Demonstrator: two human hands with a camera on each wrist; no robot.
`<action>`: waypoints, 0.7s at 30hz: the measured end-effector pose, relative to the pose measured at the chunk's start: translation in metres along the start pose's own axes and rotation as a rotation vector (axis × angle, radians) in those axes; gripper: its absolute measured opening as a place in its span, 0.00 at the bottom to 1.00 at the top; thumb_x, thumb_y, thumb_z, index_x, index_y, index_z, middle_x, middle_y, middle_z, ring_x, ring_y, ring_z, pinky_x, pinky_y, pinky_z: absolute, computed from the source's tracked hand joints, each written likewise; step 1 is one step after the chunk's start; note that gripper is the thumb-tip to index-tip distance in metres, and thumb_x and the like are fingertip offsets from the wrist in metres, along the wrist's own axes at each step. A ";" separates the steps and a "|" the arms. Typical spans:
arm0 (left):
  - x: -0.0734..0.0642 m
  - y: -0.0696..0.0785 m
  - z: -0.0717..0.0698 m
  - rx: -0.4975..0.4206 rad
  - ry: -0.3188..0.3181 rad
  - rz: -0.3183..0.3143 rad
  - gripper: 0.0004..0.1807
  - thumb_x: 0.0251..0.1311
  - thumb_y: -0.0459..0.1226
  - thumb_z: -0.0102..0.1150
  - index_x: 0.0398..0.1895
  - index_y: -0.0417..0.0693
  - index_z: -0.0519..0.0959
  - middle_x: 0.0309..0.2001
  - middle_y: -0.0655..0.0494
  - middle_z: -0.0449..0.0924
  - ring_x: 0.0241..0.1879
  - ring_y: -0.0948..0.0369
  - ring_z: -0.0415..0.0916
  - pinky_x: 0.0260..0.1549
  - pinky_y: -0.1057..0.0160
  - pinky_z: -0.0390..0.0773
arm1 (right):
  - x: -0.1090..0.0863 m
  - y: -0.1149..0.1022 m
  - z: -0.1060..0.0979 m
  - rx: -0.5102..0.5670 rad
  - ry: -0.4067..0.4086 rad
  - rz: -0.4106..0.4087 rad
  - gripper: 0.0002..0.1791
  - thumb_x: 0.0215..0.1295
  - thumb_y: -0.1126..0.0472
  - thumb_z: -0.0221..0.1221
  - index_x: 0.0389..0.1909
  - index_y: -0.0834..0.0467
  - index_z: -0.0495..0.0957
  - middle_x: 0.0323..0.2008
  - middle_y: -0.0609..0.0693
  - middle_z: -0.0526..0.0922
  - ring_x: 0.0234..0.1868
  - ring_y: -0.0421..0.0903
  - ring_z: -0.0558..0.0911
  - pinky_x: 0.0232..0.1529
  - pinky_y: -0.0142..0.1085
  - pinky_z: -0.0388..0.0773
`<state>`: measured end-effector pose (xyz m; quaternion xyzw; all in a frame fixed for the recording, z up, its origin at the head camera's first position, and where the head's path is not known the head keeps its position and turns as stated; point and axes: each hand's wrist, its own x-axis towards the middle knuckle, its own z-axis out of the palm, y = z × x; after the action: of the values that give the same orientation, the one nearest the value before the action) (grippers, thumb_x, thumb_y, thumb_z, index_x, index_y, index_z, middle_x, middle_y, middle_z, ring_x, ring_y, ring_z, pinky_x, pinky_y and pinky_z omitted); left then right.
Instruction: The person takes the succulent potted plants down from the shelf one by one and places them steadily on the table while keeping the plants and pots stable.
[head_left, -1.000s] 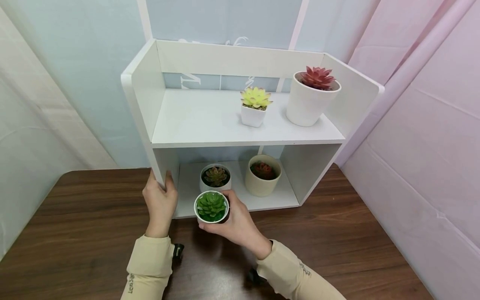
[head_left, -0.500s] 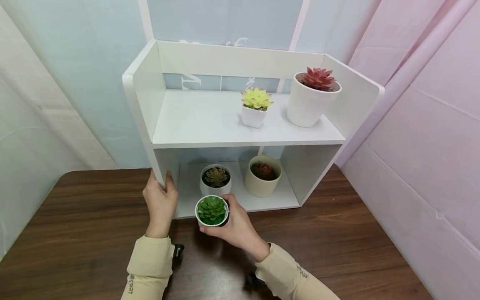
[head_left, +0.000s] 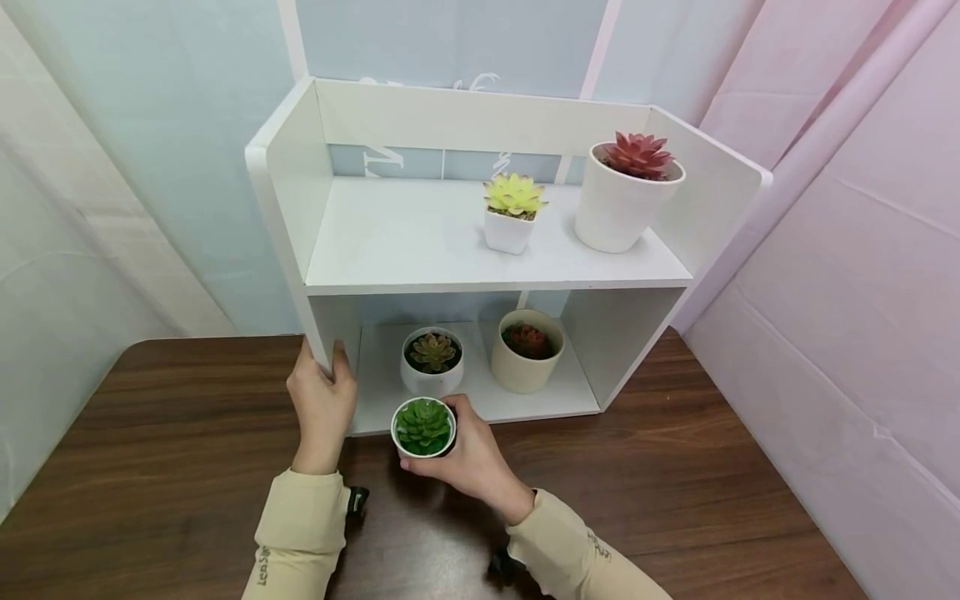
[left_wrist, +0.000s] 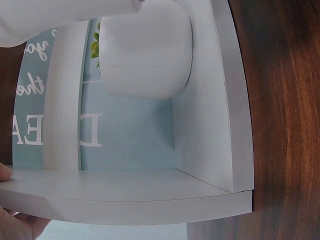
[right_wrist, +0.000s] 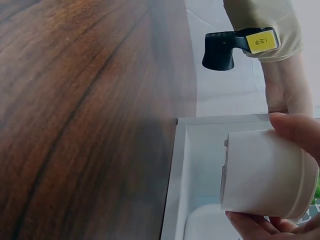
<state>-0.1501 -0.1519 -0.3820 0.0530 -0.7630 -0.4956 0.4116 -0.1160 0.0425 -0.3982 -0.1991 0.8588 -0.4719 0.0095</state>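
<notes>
I have the left hand (head_left: 322, 400) gripping the side of the white shelf unit (head_left: 390, 242), thumb inside and fingers outside, I judge to steady it. The right hand (head_left: 474, 454) grips the potted green succulent (head_left: 423, 427) round its white wall, thumb and fingers on opposite sides, which leaves the foliage free. That pot is held clear of the wooden table (head_left: 180, 450), to the right of the left hand and just in front of the lower shelf. Beyond the right hand stand a round white pot (head_left: 432, 381) and a cream pot (head_left: 517, 372), apart. The sleeve (head_left: 300, 517) by the left hand carries dark lettering I can't make out; the yellow label (right_wrist: 261, 42) there is unclear too. On the backdrop (left_wrist: 31, 85) I read "the", reversed.
</notes>
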 end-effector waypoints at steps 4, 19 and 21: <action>-0.001 0.000 0.000 0.004 -0.011 -0.013 0.15 0.64 0.29 0.51 0.52 0.32 0.75 0.47 0.33 0.80 0.47 0.40 0.79 0.42 0.39 0.75 | -0.001 0.001 0.002 0.000 -0.008 0.013 0.40 0.39 0.53 0.77 0.52 0.57 0.67 0.47 0.48 0.80 0.46 0.46 0.81 0.48 0.39 0.76; -0.001 0.000 0.000 0.005 -0.010 -0.010 0.15 0.64 0.29 0.50 0.52 0.31 0.75 0.47 0.31 0.80 0.47 0.39 0.79 0.41 0.39 0.75 | -0.002 0.012 0.011 -0.005 -0.025 0.023 0.41 0.39 0.53 0.77 0.52 0.60 0.66 0.47 0.52 0.79 0.46 0.49 0.80 0.47 0.40 0.76; -0.001 0.000 -0.001 0.006 -0.010 -0.012 0.15 0.65 0.30 0.51 0.52 0.31 0.75 0.47 0.31 0.80 0.46 0.39 0.79 0.41 0.39 0.75 | -0.002 0.013 0.012 -0.013 -0.024 0.027 0.41 0.38 0.53 0.78 0.52 0.60 0.66 0.47 0.52 0.79 0.46 0.49 0.80 0.47 0.40 0.76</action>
<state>-0.1491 -0.1518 -0.3822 0.0564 -0.7662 -0.4959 0.4048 -0.1158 0.0395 -0.4154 -0.1930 0.8644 -0.4636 0.0251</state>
